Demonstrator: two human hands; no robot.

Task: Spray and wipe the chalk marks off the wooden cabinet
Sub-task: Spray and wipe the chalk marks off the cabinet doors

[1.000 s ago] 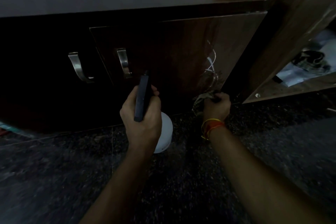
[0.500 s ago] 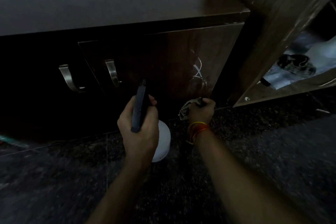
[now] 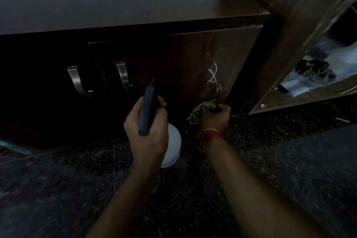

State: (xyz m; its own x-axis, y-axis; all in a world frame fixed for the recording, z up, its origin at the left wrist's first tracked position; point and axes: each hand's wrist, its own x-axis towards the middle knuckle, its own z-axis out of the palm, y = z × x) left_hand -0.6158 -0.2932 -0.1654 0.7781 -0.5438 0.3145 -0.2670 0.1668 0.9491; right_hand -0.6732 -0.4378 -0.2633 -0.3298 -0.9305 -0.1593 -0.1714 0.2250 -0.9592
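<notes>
White chalk marks (image 3: 212, 75) loop across the right side of a dark wooden cabinet door (image 3: 173, 67); the lower part looks smeared. My left hand (image 3: 148, 131) grips a spray bottle (image 3: 172, 145) with a white body and a dark spray head (image 3: 147, 108) that points at the door. My right hand (image 3: 214, 117), with red and yellow threads at the wrist, holds a crumpled cloth (image 3: 202, 109) low against the door, just below the marks.
Two curved metal handles (image 3: 79, 81) (image 3: 123, 75) sit on the cabinet doors to the left. A second wooden unit (image 3: 289, 25) stands at the right, its open shelf holding paper and a dark object (image 3: 313, 69). The floor (image 3: 270, 160) is dark speckled stone.
My right hand with the cloth has dropped from the chalk marks to the door's bottom edge. The view has tilted up a little. My left hand keeps its hold on the bottle.
</notes>
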